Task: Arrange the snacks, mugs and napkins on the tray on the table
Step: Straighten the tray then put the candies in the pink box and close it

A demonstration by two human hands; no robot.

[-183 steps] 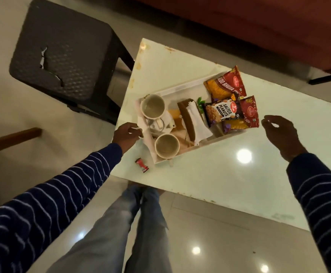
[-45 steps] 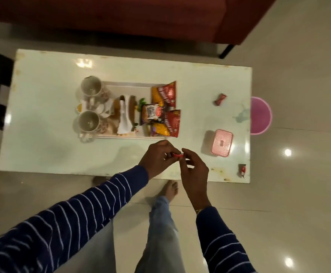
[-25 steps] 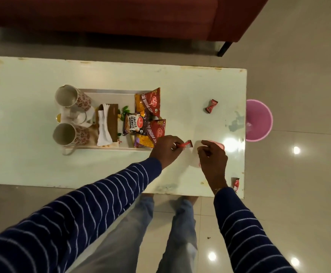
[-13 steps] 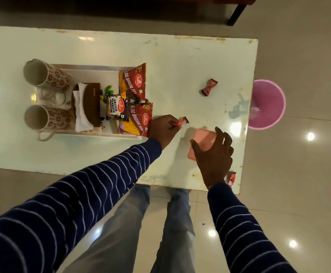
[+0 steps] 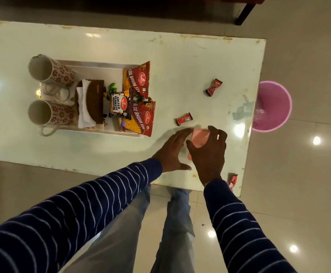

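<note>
On the tray (image 5: 93, 65), packets read "ALOO BHUJIA SEV" (image 5: 141, 120) and "SALTED PEANUTS" (image 5: 119, 105). The right hand (image 5: 208, 152) curls over the pink box (image 5: 200, 137); the left hand (image 5: 173, 150), fingers straight, touches its left side.

Table (image 5: 180, 62): glossy, smooth top (edges chipped). Snack packets (image 5: 141, 119): shiny foil. Napkins (image 5: 83, 107): matt paper. Floor (image 5: 298, 194): polished tile.

Two white ceramic mugs (image 5: 51, 74) (image 5: 50, 114) printed with red flowers. Red-and-yellow snack packets (image 5: 138, 80). Pink plastic box (image 5: 199, 137). Small red-wrapped sweets (image 5: 184, 119). Pink round bin (image 5: 272, 106). Navy sleeves (image 5: 93, 201) striped thinly in white. White glossy table (image 5: 180, 62), rust-specked at edges.
</note>
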